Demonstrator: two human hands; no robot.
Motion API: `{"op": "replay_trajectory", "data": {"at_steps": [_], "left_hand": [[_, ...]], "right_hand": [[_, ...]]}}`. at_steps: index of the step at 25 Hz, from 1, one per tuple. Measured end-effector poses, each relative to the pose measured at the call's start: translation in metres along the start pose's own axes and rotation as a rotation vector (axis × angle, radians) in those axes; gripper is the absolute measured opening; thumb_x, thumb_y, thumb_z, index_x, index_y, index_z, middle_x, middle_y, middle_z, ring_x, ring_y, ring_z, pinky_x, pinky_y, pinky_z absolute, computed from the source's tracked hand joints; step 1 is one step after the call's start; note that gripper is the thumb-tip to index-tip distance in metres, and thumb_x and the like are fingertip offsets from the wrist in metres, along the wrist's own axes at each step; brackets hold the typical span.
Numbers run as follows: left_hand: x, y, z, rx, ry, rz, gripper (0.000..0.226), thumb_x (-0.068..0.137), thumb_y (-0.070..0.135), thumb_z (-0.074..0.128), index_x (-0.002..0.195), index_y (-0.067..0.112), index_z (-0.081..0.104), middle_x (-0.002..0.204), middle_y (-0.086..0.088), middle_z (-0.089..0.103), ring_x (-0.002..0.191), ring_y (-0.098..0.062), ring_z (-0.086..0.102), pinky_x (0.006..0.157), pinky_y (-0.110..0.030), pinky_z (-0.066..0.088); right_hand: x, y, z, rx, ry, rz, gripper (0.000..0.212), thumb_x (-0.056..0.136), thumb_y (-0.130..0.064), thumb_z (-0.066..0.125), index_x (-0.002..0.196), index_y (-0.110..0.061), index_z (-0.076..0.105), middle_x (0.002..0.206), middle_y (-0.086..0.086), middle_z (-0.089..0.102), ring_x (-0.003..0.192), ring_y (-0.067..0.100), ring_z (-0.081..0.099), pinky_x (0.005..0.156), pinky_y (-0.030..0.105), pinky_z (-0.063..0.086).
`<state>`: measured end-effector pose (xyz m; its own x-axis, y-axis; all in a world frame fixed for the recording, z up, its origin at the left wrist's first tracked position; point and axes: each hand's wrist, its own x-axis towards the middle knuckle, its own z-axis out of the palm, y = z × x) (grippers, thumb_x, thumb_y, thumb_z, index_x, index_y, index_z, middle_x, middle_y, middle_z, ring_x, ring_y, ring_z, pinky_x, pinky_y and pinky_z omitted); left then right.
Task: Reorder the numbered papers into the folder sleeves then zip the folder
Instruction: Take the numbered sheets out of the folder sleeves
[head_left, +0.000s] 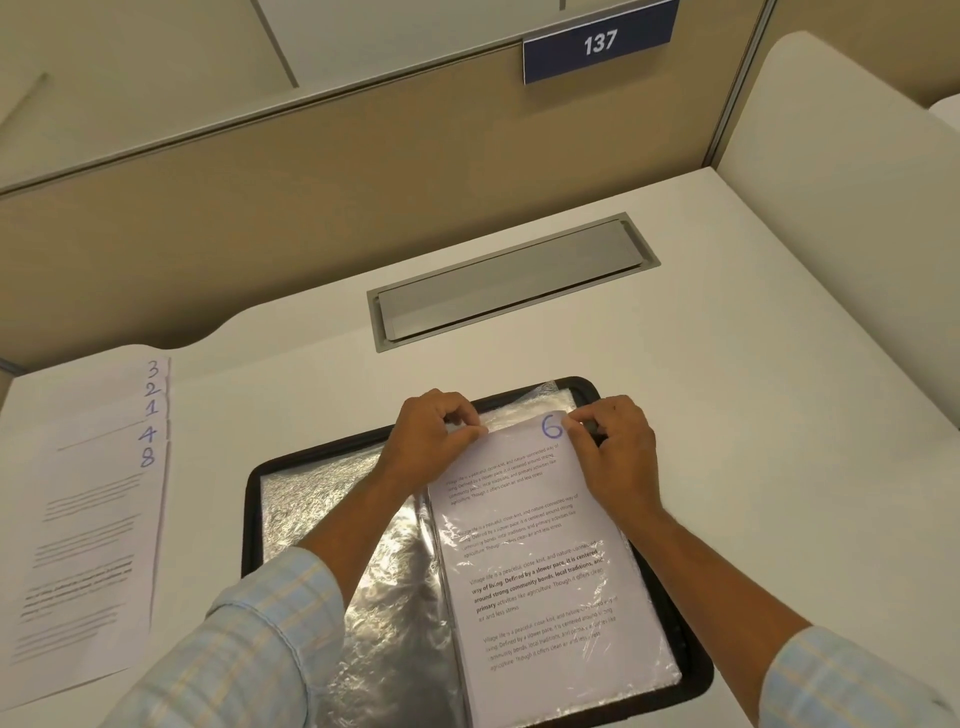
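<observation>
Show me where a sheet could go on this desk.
Bare desk lies between paper stack and folder, between folder and metal hatch, and right of the folder. Crowded: the folder's top, where left hand and right hand pinch sheet 6.

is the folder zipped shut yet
No, the folder lies open on the desk while the left hand and right hand pinch the top of the paper marked 6.

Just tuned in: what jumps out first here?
The left hand and right hand pinch the top corners of a white printed sheet marked 6, on the right side of the open black zip folder, mid-desk. Far left lie fanned white sheets numbered 3, 2, 1, 4, 8.
</observation>
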<state>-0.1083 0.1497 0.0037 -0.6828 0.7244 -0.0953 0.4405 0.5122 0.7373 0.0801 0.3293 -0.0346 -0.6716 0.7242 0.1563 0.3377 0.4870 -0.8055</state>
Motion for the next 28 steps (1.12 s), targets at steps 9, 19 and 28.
{"op": "replay_trajectory", "data": {"at_steps": [9,19,28], "left_hand": [[0.004,0.007,-0.009,-0.079,-0.27,0.037,0.011,0.089,0.008,0.065,0.088,0.016,0.073,0.088,0.004,0.076,0.089,-0.013,0.071,0.088,-0.04,0.059],[0.034,0.01,-0.004,0.004,-0.407,-0.039,0.027,0.092,-0.005,0.069,0.106,0.015,0.08,0.095,0.015,0.077,0.076,-0.021,0.075,0.068,-0.033,0.063],[0.06,0.014,0.001,0.184,-0.462,0.033,0.009,0.09,0.008,0.078,0.095,0.013,0.082,0.09,0.005,0.078,0.077,-0.004,0.069,0.074,-0.019,0.057]], "right_hand": [[-0.004,-0.006,-0.005,0.237,-0.056,0.061,0.005,0.099,-0.02,0.07,0.095,-0.018,0.073,0.089,-0.008,0.071,0.081,0.01,0.068,0.071,0.032,0.058],[-0.01,-0.01,-0.006,0.391,-0.178,0.147,0.009,0.102,-0.013,0.065,0.096,-0.018,0.07,0.089,-0.007,0.073,0.079,0.015,0.07,0.07,0.031,0.056],[-0.006,-0.007,-0.004,0.415,-0.179,0.209,0.012,0.102,-0.018,0.066,0.113,-0.017,0.068,0.101,-0.006,0.073,0.09,0.007,0.07,0.075,0.021,0.058]]}}
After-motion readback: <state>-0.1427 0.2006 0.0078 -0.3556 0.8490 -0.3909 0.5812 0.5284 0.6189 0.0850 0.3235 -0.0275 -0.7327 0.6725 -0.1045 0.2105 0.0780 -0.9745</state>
